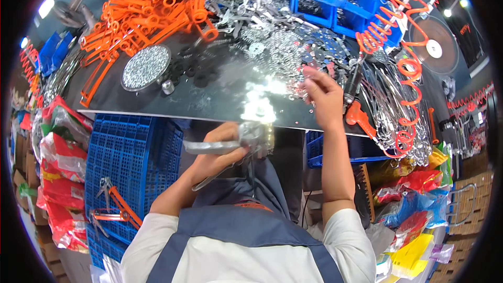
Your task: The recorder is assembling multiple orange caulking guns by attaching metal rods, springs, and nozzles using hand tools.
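My left hand point(222, 149) is closed around a metal tool point(254, 137), holding it in front of my apron point(251, 225), by the near edge of the table point(173, 100). My right hand point(322, 94) reaches over the small parts point(277, 55), thumb and fingers bent close together; I cannot tell whether they pinch anything. Beyond the small parts stand blue bins point(315, 8). Orange handles point(152, 18) lie heaped at the left, with a dish point(124, 85) of tiny metal pieces nearer me. An orange-handled driver point(359, 118) lies right of my right wrist.
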A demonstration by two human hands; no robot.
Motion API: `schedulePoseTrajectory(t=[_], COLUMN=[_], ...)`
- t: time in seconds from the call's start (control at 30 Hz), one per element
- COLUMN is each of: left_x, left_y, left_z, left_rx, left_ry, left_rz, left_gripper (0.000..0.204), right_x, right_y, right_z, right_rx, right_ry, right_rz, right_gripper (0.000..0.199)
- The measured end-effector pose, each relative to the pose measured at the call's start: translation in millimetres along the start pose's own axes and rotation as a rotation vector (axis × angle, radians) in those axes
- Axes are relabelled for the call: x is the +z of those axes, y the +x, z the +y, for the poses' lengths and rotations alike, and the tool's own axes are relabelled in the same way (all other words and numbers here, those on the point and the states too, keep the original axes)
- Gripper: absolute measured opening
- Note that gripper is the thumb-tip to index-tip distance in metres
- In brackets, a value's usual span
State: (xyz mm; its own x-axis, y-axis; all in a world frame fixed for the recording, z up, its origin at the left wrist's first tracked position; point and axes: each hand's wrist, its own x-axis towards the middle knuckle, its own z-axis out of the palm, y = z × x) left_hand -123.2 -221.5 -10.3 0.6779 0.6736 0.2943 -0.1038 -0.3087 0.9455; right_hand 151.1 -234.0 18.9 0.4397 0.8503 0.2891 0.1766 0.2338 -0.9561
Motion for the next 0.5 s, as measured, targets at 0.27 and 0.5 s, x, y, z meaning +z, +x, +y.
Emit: schedulePoseTrajectory(t=[0.27, 0.5], left_x=[1, 5], left_y=[-3, -6], left_z=[13, 4], left_rx=[-0.104, 0.026], left_ry=[-0.012, -0.053], left_rz=[-0.039, 0.040], left_gripper=[0.020, 0.078], right_x=[64, 58], right_y=[-56, -75], right_z=[-22, -11], right_rx=[-0.430, -0.236], right_ry=[-0.178, 0.146], right_rz=[-0.455, -0.458], right_gripper=[0.021, 0.022])
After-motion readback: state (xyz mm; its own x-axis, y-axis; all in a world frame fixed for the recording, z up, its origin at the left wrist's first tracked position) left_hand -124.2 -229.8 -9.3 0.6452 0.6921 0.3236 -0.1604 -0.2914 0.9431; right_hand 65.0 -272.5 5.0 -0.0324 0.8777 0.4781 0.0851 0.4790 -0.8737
